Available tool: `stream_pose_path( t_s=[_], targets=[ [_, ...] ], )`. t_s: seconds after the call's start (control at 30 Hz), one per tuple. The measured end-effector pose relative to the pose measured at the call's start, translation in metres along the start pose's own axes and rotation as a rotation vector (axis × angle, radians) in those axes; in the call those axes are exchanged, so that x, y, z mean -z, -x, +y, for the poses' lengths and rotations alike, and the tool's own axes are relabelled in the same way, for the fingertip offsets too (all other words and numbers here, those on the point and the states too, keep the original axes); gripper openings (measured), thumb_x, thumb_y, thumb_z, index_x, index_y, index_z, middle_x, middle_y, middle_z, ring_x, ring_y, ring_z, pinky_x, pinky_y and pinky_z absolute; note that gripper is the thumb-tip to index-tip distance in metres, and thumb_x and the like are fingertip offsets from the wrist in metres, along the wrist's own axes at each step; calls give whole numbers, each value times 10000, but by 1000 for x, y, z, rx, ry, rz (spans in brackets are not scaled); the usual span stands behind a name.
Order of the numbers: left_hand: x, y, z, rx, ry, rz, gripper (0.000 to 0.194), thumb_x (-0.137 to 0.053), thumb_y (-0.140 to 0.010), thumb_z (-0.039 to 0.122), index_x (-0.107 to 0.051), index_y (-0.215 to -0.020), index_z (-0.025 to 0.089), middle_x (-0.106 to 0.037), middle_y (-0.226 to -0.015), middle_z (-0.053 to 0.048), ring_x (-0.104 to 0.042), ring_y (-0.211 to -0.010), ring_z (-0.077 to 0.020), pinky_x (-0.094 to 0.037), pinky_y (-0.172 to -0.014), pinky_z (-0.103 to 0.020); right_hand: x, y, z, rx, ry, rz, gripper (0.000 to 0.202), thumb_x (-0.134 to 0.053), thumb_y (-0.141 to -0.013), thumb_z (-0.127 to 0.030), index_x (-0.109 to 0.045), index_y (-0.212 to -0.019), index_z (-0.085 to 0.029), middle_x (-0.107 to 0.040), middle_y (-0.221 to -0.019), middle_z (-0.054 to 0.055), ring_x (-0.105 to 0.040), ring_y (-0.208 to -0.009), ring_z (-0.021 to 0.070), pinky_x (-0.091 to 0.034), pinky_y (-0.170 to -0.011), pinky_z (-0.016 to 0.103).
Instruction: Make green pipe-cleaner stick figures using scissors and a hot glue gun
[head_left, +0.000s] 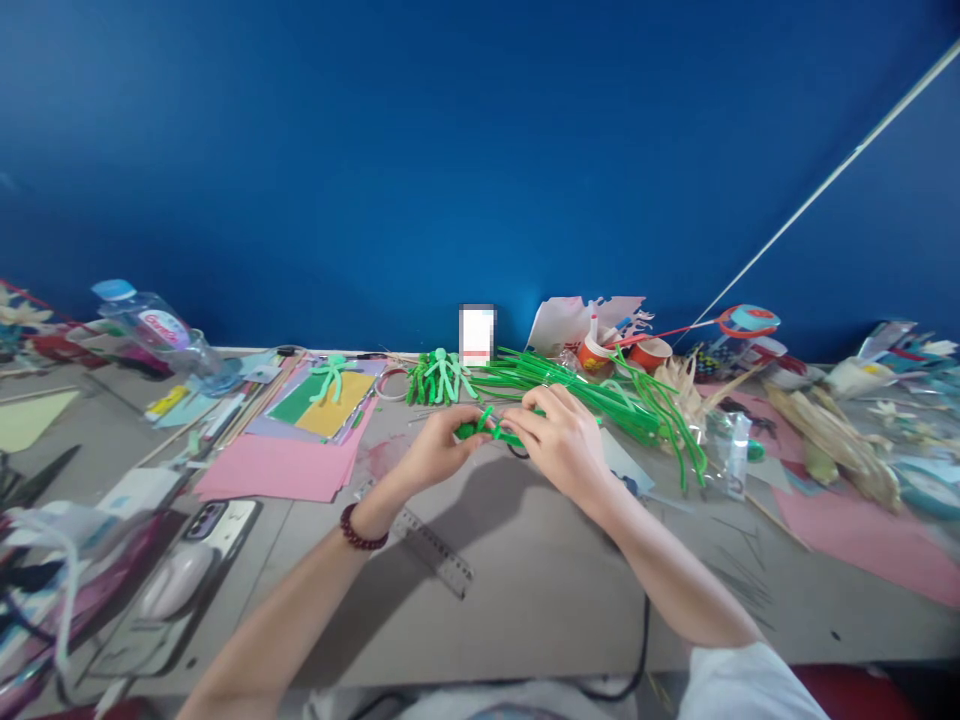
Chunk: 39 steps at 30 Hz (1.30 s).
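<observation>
Between both hands, just above the table, is a bent green pipe cleaner [495, 431]. My left hand [444, 447] pinches its left end, where the green stems look twisted together. From the right, my right hand [559, 437] grips the same piece with thumb and fingers closed; its fingertips partly cover it. Behind the hands lies a bundle of loose green pipe cleaners [600, 400]. Twisted green pipe-cleaner figures [442, 376] stand at the back, and a lighter green figure [332, 378] rests on coloured sheets to the left.
A clear ruler [433, 555] lies below my left wrist. Pink paper [281, 465], a phone [180, 580] with a white mouse [178, 580] on it and a plastic bottle [154, 320] are on the left. Red cups [596, 353] and dried husks [832, 445] are on the right.
</observation>
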<state>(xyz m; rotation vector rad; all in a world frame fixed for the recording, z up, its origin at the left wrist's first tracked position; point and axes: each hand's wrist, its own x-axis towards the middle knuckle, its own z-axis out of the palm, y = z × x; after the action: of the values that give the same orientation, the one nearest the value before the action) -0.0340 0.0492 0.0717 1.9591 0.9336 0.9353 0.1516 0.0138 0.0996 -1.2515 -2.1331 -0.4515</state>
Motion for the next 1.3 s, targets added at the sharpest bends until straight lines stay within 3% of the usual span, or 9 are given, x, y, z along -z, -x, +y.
stream_pose_path(
  t_s=[0.23, 0.33, 0.47, 0.67, 0.87, 0.97, 1.07, 1.2, 1.3],
  targets=[
    [4, 1, 4, -4, 116, -27, 197, -653, -753, 348, -655, -808, 158, -668, -785, -53, -593, -763, -176, -458, -676, -269, -2, -5, 18, -175, -425, -143, 162, -585, -843, -277, -729, -797, -218, -642, -747, 40, -517, -751, 166, -392, -666, 273],
    [2, 0, 6, 32, 309, -13, 212, -709, -702, 342, -654, -766, 148, -656, -732, -43, -588, -685, -151, -467, -641, -267, -6, -7, 25, -372, -778, -322, 198, -625, -796, -344, -722, -740, -181, -634, -673, 24, -530, -632, 134, -387, -574, 247],
    [-1, 0, 8, 60, 606, 66, 247, -760, -643, 337, -653, -746, 141, -640, -680, -33, -588, -604, -135, -489, -591, -272, -18, -7, 30, -624, -1181, -554, 331, -670, -703, -464, -687, -661, -136, -524, -496, -14, -414, -450, 81, -271, -433, 221],
    [-3, 0, 10, 62, 702, 185, 222, -772, -629, 317, -657, -726, 153, -645, -655, -25, -606, -599, -145, -507, -616, -293, -34, -3, 16, -746, -1574, -586, 316, -711, -621, -451, -677, -654, -138, -512, -495, -15, -338, -428, 58, -186, -407, 220],
    [-6, -2, 5, 85, 527, 311, 217, -776, -611, 313, -681, -740, 166, -657, -761, -31, -589, -687, -141, -493, -630, -263, -36, -5, -1, -816, -1366, -360, 171, -658, -661, -331, -692, -673, -163, -549, -517, -8, -394, -449, 78, -259, -409, 223],
    [-8, -2, 4, 149, 525, 323, 266, -765, -622, 308, -675, -831, 171, -649, -755, -12, -567, -616, -110, -473, -569, -234, -37, -3, -4, -779, -1224, -346, 199, -572, -719, -291, -698, -667, -147, -550, -488, -13, -415, -439, 78, -316, -438, 220],
    [-11, -1, 7, 201, 560, 337, 262, -767, -610, 308, -657, -789, 153, -622, -685, 0, -539, -559, -96, -447, -511, -218, -39, 0, -5, -669, -1086, -307, 226, -554, -742, -294, -707, -674, -142, -641, -594, 14, -520, -519, 106, -386, -508, 221],
    [-11, 0, 11, 222, 562, 332, 241, -752, -623, 307, -661, -781, 149, -617, -660, 0, -538, -557, -98, -447, -517, -219, -39, 3, -7, -575, -921, -228, 239, -542, -762, -283, -713, -663, -148, -681, -651, 27, -613, -653, 163, -423, -579, 230],
    [-6, 1, 11, 176, 627, 238, 216, -688, -696, 306, -676, -851, 155, -643, -706, -22, -597, -649, -140, -485, -626, -264, -35, 4, -8, -546, -843, -199, 249, -539, -772, -282, -704, -642, -148, -671, -630, 34, -618, -669, 189, -419, -565, 239]
  ],
)
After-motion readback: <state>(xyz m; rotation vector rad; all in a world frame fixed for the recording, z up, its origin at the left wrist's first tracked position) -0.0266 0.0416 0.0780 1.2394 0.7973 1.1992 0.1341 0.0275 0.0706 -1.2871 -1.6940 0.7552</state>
